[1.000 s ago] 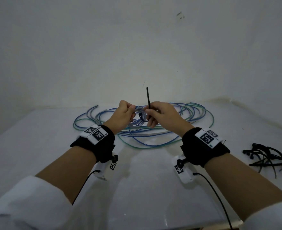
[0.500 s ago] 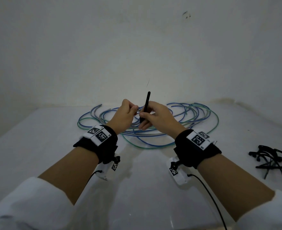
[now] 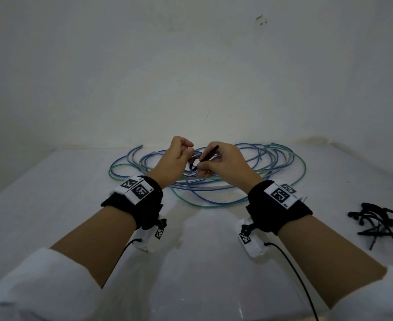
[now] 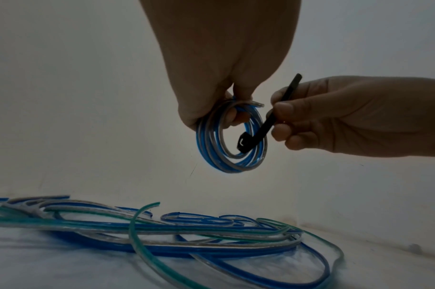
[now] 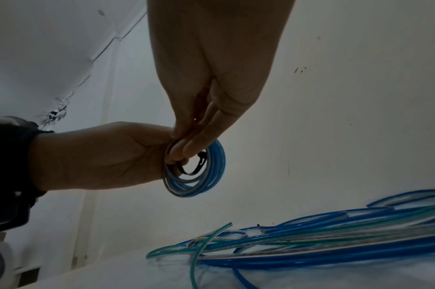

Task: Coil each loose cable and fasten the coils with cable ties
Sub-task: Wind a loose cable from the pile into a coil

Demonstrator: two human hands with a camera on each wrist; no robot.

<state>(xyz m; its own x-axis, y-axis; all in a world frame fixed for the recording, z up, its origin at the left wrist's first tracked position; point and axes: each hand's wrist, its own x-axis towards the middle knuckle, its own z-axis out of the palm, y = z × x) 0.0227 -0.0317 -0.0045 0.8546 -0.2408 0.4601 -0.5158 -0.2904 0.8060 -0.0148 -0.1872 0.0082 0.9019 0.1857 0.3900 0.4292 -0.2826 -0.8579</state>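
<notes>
The black cable tie [image 3: 208, 154], upright a second ago, now leans toward two o'clock, pinched in the right hand [image 3: 223, 164]. The left hand [image 3: 174, 159] grips the small blue-and-grey coil [image 4: 232, 136] above the table [image 3: 202, 262]. Only the wrist views show the tie's head poking through the coil. Loose cables [image 3: 272, 163] lie behind at twelve, spare ties [image 3: 383, 224] at three.

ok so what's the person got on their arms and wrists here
Both forearms are bare, with white sleeves pushed up. Each wrist wears a black strap topped with white tags printed with black square codes. A white camera unit hangs under each wrist, trailing a thin black cable.
</notes>
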